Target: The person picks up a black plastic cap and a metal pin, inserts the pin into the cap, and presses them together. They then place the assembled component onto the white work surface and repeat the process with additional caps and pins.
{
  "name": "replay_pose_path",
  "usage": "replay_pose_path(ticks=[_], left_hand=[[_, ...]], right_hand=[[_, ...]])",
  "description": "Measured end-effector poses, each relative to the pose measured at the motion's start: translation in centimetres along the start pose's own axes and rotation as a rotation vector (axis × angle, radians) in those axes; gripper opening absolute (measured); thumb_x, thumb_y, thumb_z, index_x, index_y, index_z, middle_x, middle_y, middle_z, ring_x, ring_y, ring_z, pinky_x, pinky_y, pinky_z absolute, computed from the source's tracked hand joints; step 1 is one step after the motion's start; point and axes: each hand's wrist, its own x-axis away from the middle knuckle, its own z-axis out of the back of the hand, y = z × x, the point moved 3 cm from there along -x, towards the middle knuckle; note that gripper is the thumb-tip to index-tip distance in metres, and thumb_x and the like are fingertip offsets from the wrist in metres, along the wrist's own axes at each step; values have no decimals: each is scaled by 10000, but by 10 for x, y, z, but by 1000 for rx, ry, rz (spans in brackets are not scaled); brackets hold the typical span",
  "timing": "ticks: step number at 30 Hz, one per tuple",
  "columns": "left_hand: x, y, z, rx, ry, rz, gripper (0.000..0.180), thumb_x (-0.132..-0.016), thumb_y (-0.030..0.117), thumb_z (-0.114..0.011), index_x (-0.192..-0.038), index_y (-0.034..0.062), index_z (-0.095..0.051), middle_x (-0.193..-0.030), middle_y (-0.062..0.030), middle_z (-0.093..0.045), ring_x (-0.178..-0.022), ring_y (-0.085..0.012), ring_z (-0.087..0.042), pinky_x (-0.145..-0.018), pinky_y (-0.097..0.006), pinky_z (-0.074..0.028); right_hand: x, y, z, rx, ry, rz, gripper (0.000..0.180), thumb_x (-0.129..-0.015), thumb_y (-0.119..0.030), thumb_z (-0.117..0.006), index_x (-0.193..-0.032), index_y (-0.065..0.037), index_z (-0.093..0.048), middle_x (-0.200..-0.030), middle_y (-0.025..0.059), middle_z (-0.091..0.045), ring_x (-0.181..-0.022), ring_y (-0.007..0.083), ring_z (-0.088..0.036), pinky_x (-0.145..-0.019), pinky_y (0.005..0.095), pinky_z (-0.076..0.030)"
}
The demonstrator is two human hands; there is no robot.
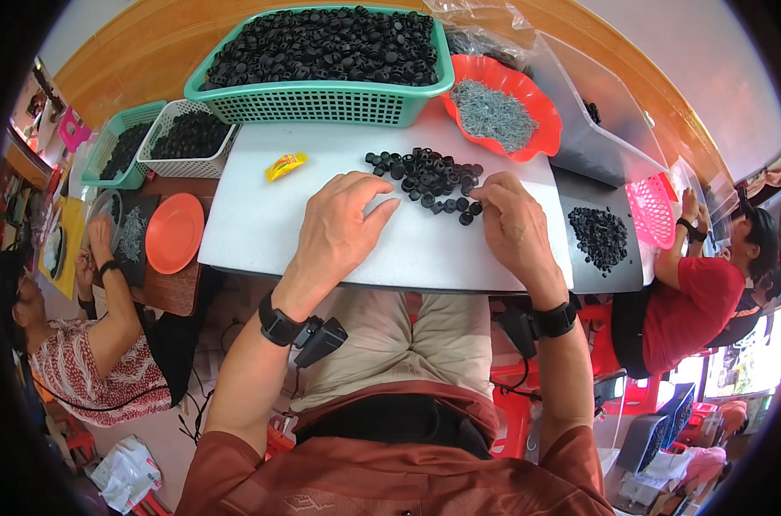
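A loose pile of small black plastic caps [432, 175] lies on the white foam board [261, 228] in front of me. My left hand [343, 215] hovers just left of the pile. Its fingers are curled, with the thumb apart from the index finger and nothing visible between them. At the pile's right edge is my right hand [513, 222], its thumb and fingers drawn in close against the caps. Whatever its fingertips pinch is hidden. A few single caps sit near that hand.
Behind the board stands a green basket [322, 110] full of black caps. A red scalloped bowl [541, 142] holds thin metal pieces. A yellow wrapped packet [285, 166] lies on the board. Left is an orange plate [175, 232]; right, a dark tray [610, 271] with black parts. People sit at both sides.
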Motion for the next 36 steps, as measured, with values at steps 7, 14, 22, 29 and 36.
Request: replay_pose_path(ticks=[7,14,22,29,36], left_hand=[[0,2,0,6,-4,9,196,-845,103,-773,-998,-7,-719,-1012,-143,-729,-916,-312,-700,-721,-375,-566],[0,2,1,-7,-20,23,184,-848,92,-767,-999,-3,-720,-1004,-139,-730,-910,-307,-700,-735,-372,-565],[-1,3,1,-7,-18,16,187,-842,82,-765,-999,-9,-721,-996,-148,-730,-910,-316,-700,-805,-376,-555],[1,4,1,-21,-20,10,190,-845,88,-765,-1005,-6,-722,-992,-151,-728,-904,-312,-700,-787,-373,-559],[0,4,0,-22,-24,19,189,-856,104,-761,-1010,1,-724,-993,-142,-727,-897,-290,-702,-759,-367,-566]], right_hand=[[-6,1,4,9,-6,-49,176,-878,14,-608,-1019,-31,-704,-1050,127,-661,-862,383,-669,-743,446,-532],[-13,-3,0,-32,-77,-110,161,-872,-57,-652,-1007,-20,-730,-1046,117,-696,-888,377,-675,-766,446,-537],[-10,-11,5,2,-168,-71,188,-891,-111,-655,-1028,-14,-739,-1059,114,-691,-909,365,-675,-784,445,-535],[-10,-15,3,46,-227,-57,198,-895,-129,-666,-1040,-10,-728,-1069,129,-684,-914,372,-676,-786,471,-529],[-14,-18,-1,114,-230,-132,200,-839,-136,-695,-981,-1,-734,-1015,166,-695,-892,377,-669,-776,452,-516]])
